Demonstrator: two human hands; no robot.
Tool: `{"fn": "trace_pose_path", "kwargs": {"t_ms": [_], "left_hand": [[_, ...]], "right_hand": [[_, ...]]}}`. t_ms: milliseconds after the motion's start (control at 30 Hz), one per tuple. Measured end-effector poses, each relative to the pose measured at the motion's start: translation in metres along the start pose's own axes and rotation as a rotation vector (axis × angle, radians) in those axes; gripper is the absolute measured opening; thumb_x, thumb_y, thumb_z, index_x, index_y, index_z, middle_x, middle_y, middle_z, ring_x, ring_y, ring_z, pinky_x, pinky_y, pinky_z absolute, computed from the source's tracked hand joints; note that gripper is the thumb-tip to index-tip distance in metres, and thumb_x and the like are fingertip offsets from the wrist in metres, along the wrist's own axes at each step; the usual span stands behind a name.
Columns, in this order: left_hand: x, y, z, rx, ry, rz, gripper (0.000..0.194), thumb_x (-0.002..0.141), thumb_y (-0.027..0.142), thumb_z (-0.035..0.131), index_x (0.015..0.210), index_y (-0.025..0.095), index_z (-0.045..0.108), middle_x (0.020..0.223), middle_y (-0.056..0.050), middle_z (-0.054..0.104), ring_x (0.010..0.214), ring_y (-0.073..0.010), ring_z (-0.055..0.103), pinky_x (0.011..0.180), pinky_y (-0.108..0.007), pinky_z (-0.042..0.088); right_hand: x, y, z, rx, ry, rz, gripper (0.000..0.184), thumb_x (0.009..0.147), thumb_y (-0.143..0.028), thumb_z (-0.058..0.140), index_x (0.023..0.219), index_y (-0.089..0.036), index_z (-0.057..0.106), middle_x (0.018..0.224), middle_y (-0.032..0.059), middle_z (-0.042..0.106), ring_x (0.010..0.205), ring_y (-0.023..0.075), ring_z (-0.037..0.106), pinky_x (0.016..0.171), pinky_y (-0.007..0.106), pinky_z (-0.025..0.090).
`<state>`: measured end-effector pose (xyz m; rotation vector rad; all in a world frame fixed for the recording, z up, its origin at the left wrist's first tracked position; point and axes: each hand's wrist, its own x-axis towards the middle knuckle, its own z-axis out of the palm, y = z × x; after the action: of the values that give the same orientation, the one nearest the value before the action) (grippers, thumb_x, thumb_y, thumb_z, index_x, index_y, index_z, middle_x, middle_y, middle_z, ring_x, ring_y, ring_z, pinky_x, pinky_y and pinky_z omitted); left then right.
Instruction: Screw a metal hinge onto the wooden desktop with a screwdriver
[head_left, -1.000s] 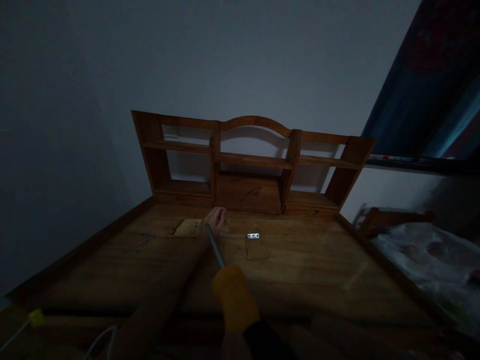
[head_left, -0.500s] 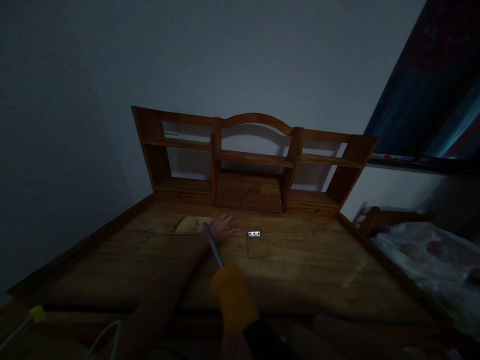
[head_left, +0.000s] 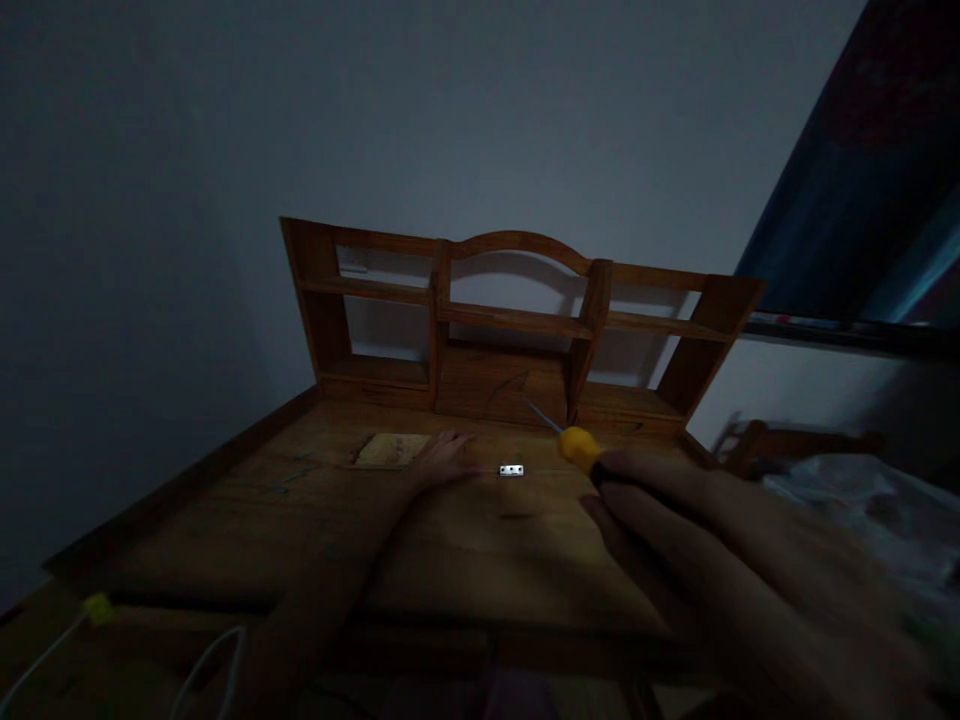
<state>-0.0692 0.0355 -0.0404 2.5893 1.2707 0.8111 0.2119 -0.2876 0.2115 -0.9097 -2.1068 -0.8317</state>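
Observation:
My right hand (head_left: 720, 530) grips a screwdriver (head_left: 579, 445) with a yellow and black handle. Its thin shaft points up and to the left, above the far part of the desk. My left hand (head_left: 441, 462) lies on the desktop with its fingers stretched out. Just right of its fingers is a small shiny metal plate (head_left: 511, 470) with holes in it. Beside the same hand, on the left, lies a flat pale piece (head_left: 390, 451) with faint marks, perhaps paper or thin wood. Several thin small pieces (head_left: 289, 478) lie farther left; their kind is too dim to tell.
A wooden shelf unit (head_left: 510, 322) stands along the back of the wooden desk (head_left: 450, 570), against the wall. White cords, one with a yellow end (head_left: 97, 608), are at the lower left. Clear plastic sheeting (head_left: 847, 500) and a dark curtain (head_left: 825, 200) are at the right.
The screwdriver has swung from the near middle to the right, and my right hand has come into clear view holding it. My left hand stays on the desktop beside the metal plate.

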Motion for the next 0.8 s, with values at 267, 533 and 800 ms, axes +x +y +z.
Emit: {"fn": "trace_pose_path", "kwargs": {"t_ms": [267,533,800], "left_hand": [[-0.006,0.009,-0.009,0.109,0.032,0.027,0.091,0.081,0.075,0.082,0.153,0.025,0.059,0.137,-0.015,0.065,0.129,-0.0357,0.062,0.115,-0.05,0.049],[-0.005,0.044,-0.059,0.358,0.22,0.265,0.101,0.084,0.074,0.079,0.161,0.015,0.05,0.141,-0.024,0.06,0.131,-0.042,0.056,0.116,-0.056,0.044],[-0.042,0.021,-0.161,0.555,0.316,0.182,0.097,0.092,0.069,0.071,0.168,0.016,0.04,0.144,-0.025,0.061,0.131,-0.0434,0.056,0.114,-0.057,0.042]], "right_hand": [[-0.091,0.081,0.064,0.041,0.187,0.346,0.014,0.104,-0.029,0.072,0.115,-0.021,0.071,0.108,0.0045,0.077,0.093,0.0192,0.076,0.086,0.031,0.058],[-0.177,0.109,0.113,0.167,0.257,1.008,0.05,0.089,-0.064,0.077,0.106,-0.018,0.081,0.102,0.0112,0.081,0.093,0.0311,0.075,0.083,0.04,0.057],[-0.187,0.103,0.141,0.561,0.376,1.627,0.07,0.063,-0.059,0.091,0.113,-0.01,0.086,0.103,0.0179,0.083,0.1,0.0381,0.076,0.081,0.042,0.058]]}}
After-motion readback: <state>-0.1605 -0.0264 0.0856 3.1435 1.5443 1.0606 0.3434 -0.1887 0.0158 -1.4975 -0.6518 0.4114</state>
